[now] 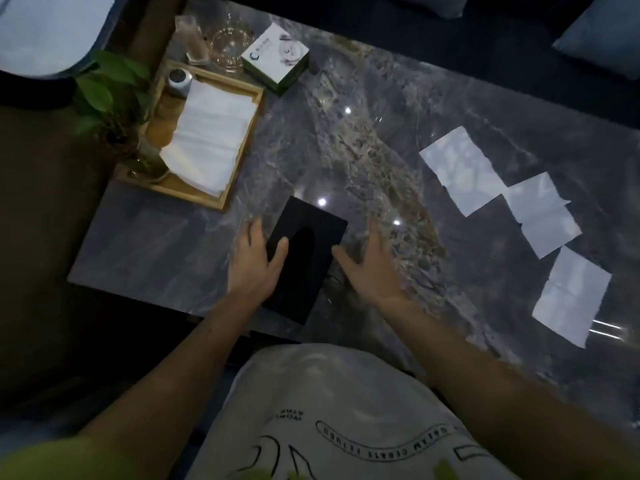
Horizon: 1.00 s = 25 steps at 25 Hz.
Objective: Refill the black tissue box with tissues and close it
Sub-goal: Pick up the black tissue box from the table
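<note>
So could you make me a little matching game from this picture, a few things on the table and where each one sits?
Things:
1. black tissue box
2. stack of white tissues
3. three loose white sheets
4. white and green carton

Places:
A. far edge of the table, by the glassware
B. in the wooden tray
C. between the left hand and right hand
D. spread along the right side

Pairs: 1-C, 2-B, 3-D, 4-A

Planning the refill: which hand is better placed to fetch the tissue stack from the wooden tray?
Left, probably. The left hand is on the black tissue box's tray-side edge, nearer the tissue stack; the right hand sits on the far side.
</note>
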Each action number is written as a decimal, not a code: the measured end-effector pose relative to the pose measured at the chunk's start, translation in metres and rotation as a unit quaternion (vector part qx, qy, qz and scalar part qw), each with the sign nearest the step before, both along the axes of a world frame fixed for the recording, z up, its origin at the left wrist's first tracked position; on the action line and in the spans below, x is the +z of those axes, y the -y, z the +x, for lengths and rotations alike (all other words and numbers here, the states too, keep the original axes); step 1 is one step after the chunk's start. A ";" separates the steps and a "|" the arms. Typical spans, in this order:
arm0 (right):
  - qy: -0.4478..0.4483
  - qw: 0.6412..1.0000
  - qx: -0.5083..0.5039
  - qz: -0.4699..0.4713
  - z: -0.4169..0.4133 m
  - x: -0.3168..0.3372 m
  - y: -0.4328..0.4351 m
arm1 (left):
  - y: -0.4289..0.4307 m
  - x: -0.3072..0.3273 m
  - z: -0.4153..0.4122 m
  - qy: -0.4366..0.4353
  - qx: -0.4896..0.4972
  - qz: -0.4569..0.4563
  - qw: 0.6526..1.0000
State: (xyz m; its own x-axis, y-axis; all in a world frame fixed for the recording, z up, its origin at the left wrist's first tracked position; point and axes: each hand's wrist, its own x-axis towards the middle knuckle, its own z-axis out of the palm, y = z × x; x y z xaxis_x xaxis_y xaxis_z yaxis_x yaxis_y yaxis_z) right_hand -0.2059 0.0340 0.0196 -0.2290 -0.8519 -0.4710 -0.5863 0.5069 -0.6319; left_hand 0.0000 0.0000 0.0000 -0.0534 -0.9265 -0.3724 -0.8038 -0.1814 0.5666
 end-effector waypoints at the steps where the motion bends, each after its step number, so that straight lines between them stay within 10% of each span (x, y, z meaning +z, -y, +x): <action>1: 0.050 0.997 -0.054 0.006 0.009 -0.005 0.002 | 0.003 -0.006 0.004 -0.032 0.022 0.010 0.999; 6: 0.181 0.959 -0.211 0.060 0.047 -0.023 0.006 | 0.016 -0.023 0.021 -0.156 0.024 0.079 0.984; 25: 0.140 0.944 -0.295 0.047 0.075 -0.030 0.021 | 0.020 -0.034 0.023 -0.252 0.052 0.191 0.947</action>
